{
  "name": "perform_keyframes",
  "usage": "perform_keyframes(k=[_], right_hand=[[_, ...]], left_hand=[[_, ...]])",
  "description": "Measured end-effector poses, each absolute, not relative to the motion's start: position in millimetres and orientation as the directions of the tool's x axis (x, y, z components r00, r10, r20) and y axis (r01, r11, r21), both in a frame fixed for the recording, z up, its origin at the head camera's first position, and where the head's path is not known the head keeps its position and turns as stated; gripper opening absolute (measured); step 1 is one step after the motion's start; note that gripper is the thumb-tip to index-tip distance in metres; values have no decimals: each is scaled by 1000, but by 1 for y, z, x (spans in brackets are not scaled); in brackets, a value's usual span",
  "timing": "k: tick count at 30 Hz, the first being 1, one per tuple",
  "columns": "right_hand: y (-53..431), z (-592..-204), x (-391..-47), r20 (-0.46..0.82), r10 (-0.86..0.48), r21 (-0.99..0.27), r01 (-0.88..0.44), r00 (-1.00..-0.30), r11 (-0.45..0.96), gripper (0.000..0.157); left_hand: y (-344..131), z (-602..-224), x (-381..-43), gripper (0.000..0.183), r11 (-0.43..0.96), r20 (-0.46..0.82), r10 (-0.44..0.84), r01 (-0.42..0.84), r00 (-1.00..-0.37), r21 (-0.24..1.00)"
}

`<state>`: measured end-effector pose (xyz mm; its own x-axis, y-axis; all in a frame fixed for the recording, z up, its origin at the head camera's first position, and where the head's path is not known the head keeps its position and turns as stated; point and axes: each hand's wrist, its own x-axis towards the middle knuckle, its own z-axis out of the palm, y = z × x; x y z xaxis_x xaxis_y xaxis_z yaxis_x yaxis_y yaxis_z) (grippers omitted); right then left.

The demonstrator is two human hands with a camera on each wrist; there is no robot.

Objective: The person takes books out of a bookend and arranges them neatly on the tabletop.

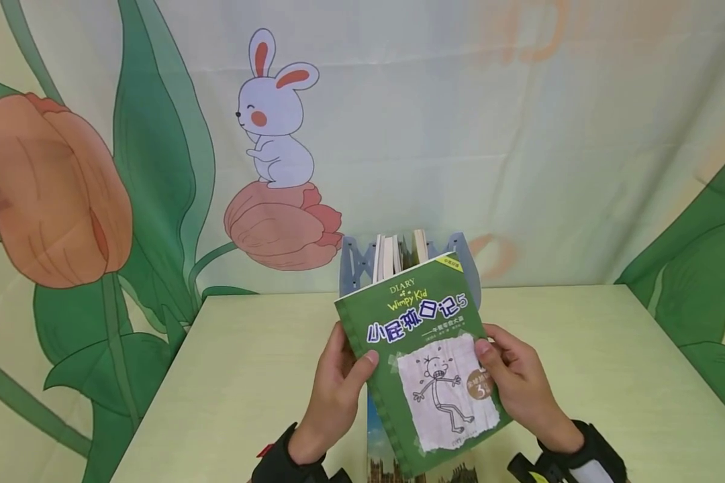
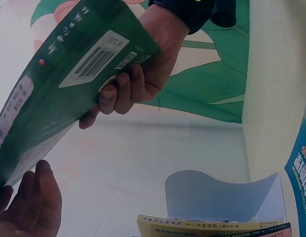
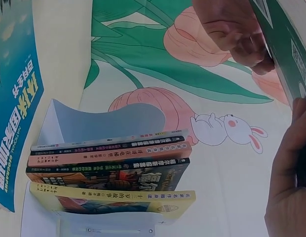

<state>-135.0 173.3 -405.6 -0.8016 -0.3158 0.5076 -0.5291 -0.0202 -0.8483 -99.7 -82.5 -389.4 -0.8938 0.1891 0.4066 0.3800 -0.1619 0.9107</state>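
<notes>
Nearest, a blue book (image 3: pixel 17 98) is seen lying on the table (image 1: pixel 266 349), well in from its left and right edges and partly hidden by what is held above. Over it, a green paperback (image 1: pixel 423 362) is held tilted and raised off the tabletop; its left long edge is pinched by the left hand (image 1: pixel 338 396) and its right one by the right hand (image 1: pixel 519 379), thumbs on the front cover. It should prove light and bendable, with a smooth cover that may slip under loose fingers and corners easily creased; it is best gripped midway along both long edges, so that the pages are kept closed. Beyond, near the table's far edge, upright books (image 3: pixel 108 175) are held between bookends (image 1: pixel 472 270), before a printed curtain (image 1: pixel 399 134).
</notes>
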Motion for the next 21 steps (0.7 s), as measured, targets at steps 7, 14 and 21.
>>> perform_keyframes(k=[7, 14, 21], right_hand=[[174, -401, -134, 504, -266, -847, -530, -822, 35, 24], [173, -394, -133, 541, -210, -827, -560, -815, 45, 23], [174, -391, -135, 553, -165, -822, -568, -816, 51, 24]], left_hand=[[-81, -393, -98, 59, -96, 411, 171, 400, -896, 912], [-78, -396, -96, 79, -57, 467, 166, 465, -868, 884], [-75, -402, -91, 84, -54, 469, 187, 468, -863, 882]])
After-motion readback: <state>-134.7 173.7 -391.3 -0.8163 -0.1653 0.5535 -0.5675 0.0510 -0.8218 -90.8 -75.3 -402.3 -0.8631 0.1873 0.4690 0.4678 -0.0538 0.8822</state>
